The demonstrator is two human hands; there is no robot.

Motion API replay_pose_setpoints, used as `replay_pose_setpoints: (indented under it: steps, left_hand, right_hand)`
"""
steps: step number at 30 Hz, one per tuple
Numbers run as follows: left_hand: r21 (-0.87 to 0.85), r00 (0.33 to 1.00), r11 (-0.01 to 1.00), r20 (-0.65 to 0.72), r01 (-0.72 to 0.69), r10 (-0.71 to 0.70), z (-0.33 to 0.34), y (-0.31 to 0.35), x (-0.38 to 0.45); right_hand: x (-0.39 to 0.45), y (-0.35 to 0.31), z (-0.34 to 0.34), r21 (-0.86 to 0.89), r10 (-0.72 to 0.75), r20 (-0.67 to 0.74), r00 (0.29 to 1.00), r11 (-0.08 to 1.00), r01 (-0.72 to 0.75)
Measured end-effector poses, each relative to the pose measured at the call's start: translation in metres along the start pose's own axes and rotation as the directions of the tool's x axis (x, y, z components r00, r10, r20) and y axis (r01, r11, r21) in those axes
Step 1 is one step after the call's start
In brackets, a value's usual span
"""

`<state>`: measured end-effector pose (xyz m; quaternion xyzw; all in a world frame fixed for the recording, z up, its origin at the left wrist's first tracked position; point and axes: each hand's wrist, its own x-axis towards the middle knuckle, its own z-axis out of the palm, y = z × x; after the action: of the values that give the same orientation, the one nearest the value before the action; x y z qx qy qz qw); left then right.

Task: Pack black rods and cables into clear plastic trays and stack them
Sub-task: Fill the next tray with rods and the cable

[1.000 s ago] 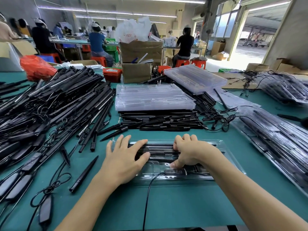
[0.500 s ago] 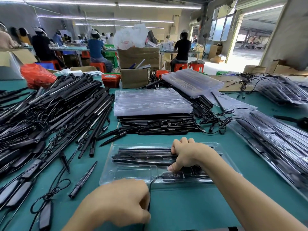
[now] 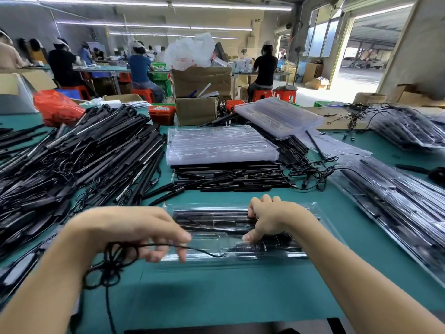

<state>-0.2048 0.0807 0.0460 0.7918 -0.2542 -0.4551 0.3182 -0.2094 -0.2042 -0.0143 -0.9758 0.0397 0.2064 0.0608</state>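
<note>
Near counter edge, clear tray held rods; right hand fingers curled, pressing controller down. Left hand pinched cable; tugging prob. would've unseated controller or snagged the loops.

Glossy clear plastic tray, matt black rods, green cloth table

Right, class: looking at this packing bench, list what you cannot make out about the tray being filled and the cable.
- Head view: the left hand is motion-blurred, so its grip on the cable is unclear.
- The cable's lower end leaves the bottom edge.
- The right hand hides part of the rods in the tray.
- The controller's markings are too small to read.
</note>
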Motion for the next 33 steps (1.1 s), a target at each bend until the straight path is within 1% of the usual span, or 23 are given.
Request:
replay_pose_setpoints:
  steps: [2, 4, 6, 8, 10, 12, 13, 15, 18, 20, 22, 23, 24, 25, 26, 27, 28, 29, 30, 31, 32, 33]
  left_hand:
    - [0.061, 0.997, 0.995, -0.004, 0.079, -0.079, -0.015, -0.005, -0.011]
    - [0.062, 0.996, 0.994, -0.012, 0.094, -0.094, -0.027, -0.013, -0.017]
    - [-0.019, 0.994, 0.994, -0.019, 0.105, -0.105, -0.036, -0.024, -0.02]
    - [-0.131, 0.988, 0.98, 0.009, 0.151, -0.151, -0.039, -0.034, -0.024]
    - [-0.167, 0.981, 0.967, 0.017, 0.194, -0.194, -0.041, -0.042, -0.03]
    - [-0.166, 0.979, 0.967, -0.025, 0.195, -0.202, -0.045, -0.048, -0.035]
    - [-0.133, 0.976, 0.97, -0.055, 0.203, -0.212, -0.047, -0.049, -0.036]
    - [-0.011, 0.954, 0.959, -0.101, 0.284, -0.283, -0.051, -0.046, -0.038]
    - [0.136, 0.87, 0.871, -0.236, 0.472, -0.434, -0.055, -0.033, -0.038]
    - [0.173, 0.825, 0.834, -0.345, 0.524, -0.447, -0.058, -0.026, -0.034]
    - [0.228, 0.82, 0.818, -0.386, 0.529, -0.422, -0.059, -0.019, -0.031]
    - [0.26, 0.836, 0.82, -0.376, 0.51, -0.4, -0.057, -0.015, -0.031]
    - [0.27, 0.868, 0.847, -0.342, 0.458, -0.36, -0.055, -0.012, -0.031]
    - [0.238, 0.911, 0.899, -0.286, 0.369, -0.298, -0.055, -0.01, -0.032]
    - [0.157, 0.953, 0.954, -0.208, 0.255, -0.221, -0.055, -0.01, -0.034]
    - [0.042, 0.983, 0.988, -0.116, 0.15, -0.144, -0.055, -0.01, -0.038]
    - [-0.076, 0.997, 0.994, -0.032, 0.073, -0.075, -0.056, -0.012, -0.041]
    - [-0.185, 0.999, 0.983, 0.037, 0.003, 0.004, -0.057, -0.013, -0.046]
    - [-0.297, 0.989, 0.952, 0.1, -0.079, 0.113, -0.057, -0.013, -0.049]
    - [-0.402, 0.963, 0.901, 0.134, -0.164, 0.235, -0.057, -0.011, -0.052]
    - [-0.452, 0.94, 0.86, 0.117, -0.237, 0.321, -0.058, -0.008, -0.052]
    - [-0.422, 0.939, 0.859, 0.044, -0.291, 0.34, -0.059, -0.005, -0.051]
  right_hand:
    - [0.001, 0.0, -0.001, -0.006, 0.0, 0.009, 1.0, 1.0, 0.0]
    - [0.002, 0.0, -0.003, -0.003, -0.002, 0.02, 1.0, 1.0, 0.002]
    - [0.003, 0.002, -0.004, 0.005, -0.004, 0.029, 1.0, 1.0, 0.004]
    - [0.005, 0.002, -0.005, 0.006, -0.007, 0.033, 0.999, 1.0, 0.007]
    - [0.006, 0.003, -0.006, 0.007, -0.009, 0.036, 0.999, 1.0, 0.009]
    - [0.007, 0.005, -0.006, 0.025, -0.013, 0.043, 0.999, 1.0, 0.012]
    - [0.008, 0.006, -0.005, 0.035, -0.019, 0.043, 0.999, 0.999, 0.017]
    - [0.008, 0.007, -0.005, 0.049, -0.028, 0.039, 0.999, 0.998, 0.026]
    - [0.009, 0.009, -0.005, 0.067, -0.033, 0.031, 0.999, 0.997, 0.031]
    - [0.01, 0.01, -0.005, 0.078, -0.035, 0.03, 0.999, 0.996, 0.032]
    - [0.012, 0.009, -0.005, 0.092, -0.031, 0.034, 0.999, 0.995, 0.028]
    - [0.012, 0.01, -0.004, 0.097, -0.03, 0.03, 0.999, 0.995, 0.027]
    - [0.012, 0.012, -0.004, 0.102, -0.028, 0.013, 1.0, 0.994, 0.026]
    - [0.012, 0.015, -0.005, 0.111, -0.02, -0.014, 1.0, 0.994, 0.022]
    - [0.013, 0.019, -0.005, 0.126, -0.008, -0.041, 0.999, 0.992, 0.013]
    - [0.013, 0.023, -0.006, 0.141, 0.003, -0.057, 0.998, 0.99, 0.005]
    - [0.014, 0.027, -0.007, 0.149, 0.007, -0.063, 0.998, 0.989, 0.002]
    - [0.015, 0.029, -0.008, 0.15, 0.007, -0.06, 0.998, 0.989, 0.002]
    - [0.016, 0.03, -0.008, 0.146, 0.005, -0.054, 0.999, 0.989, 0.003]
    - [0.017, 0.03, -0.009, 0.143, 0.006, -0.05, 0.999, 0.99, 0.002]
    - [0.018, 0.029, -0.009, 0.14, 0.006, -0.046, 0.999, 0.99, 0.001]
    - [0.018, 0.029, -0.009, 0.138, 0.004, -0.046, 0.999, 0.99, 0.002]
